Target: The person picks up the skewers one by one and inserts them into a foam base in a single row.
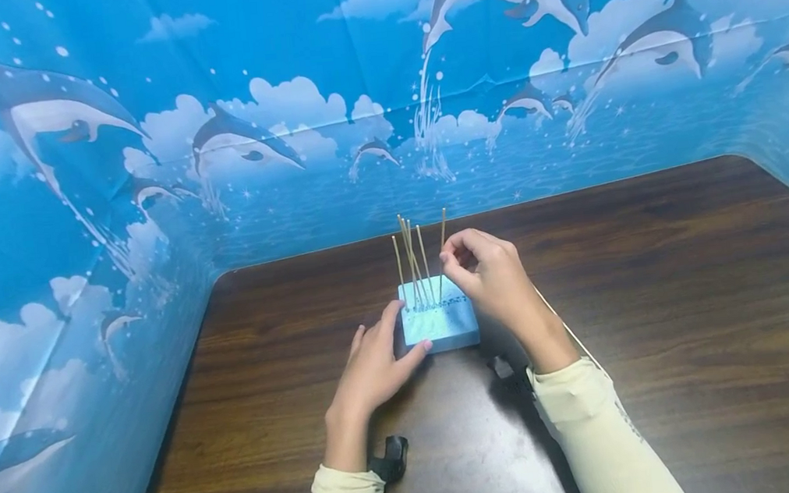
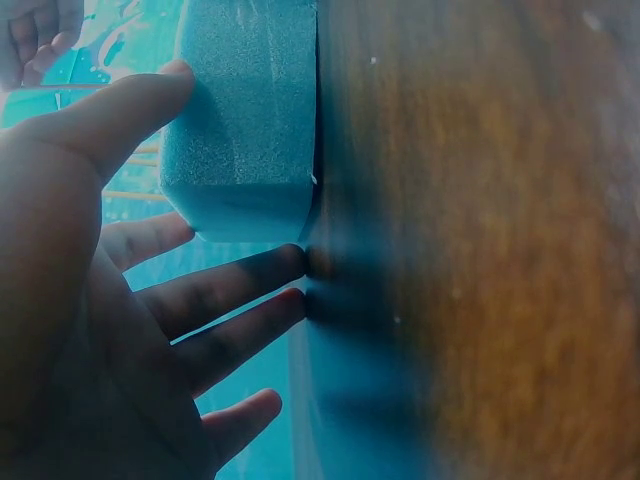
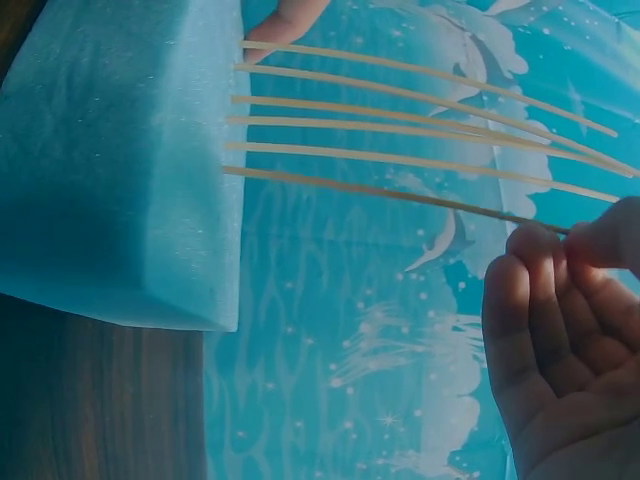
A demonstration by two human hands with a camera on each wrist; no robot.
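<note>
A light blue foam block [image 1: 440, 325] lies on the table, with several thin wooden sticks [image 1: 398, 262] standing in a row in its top. Thumb and index fingertip of my left hand [image 1: 375, 362] touch the block's front and left side. Its other fingers are spread, fairly straight, in the left wrist view. My right hand [image 1: 492, 275] pinches the rightmost wooden stick [image 3: 390, 194] between thumb and fingertips, near its upper end. That stick's lower end meets the block's top; how deep it sits is hidden. Dark holes or marks run along the top beside the sticks.
The dark wood-grain table [image 1: 689, 315] reaches back to a blue cloth backdrop [image 1: 320, 41] printed with dolphins and clouds. A black wrist mount [image 1: 393, 458] sits at the left wrist. A pale cord [image 1: 571, 333] runs along the right forearm.
</note>
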